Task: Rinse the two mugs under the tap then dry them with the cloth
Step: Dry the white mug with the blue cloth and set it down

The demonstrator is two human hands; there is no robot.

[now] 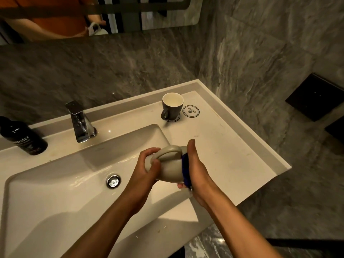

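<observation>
A beige mug (168, 167) lies on its side between my hands, above the right edge of the basin, its handle facing up. My left hand (147, 167) grips the mug's base end, the thumb by the handle. My right hand (195, 164) holds a blue cloth (186, 170) against the mug's open end; only a strip of cloth shows. A dark grey mug (171, 108) with a white inside stands upright on a coaster at the back of the counter. The chrome tap (81, 123) stands behind the basin, with no water running.
The white basin (55, 183) has a chrome drain plug (113, 181). A black bottle (24, 136) stands at the far left. A second round coaster (190, 111) lies beside the dark mug. The counter's right edge (270, 146) drops to a dark stone floor. A mirror hangs above.
</observation>
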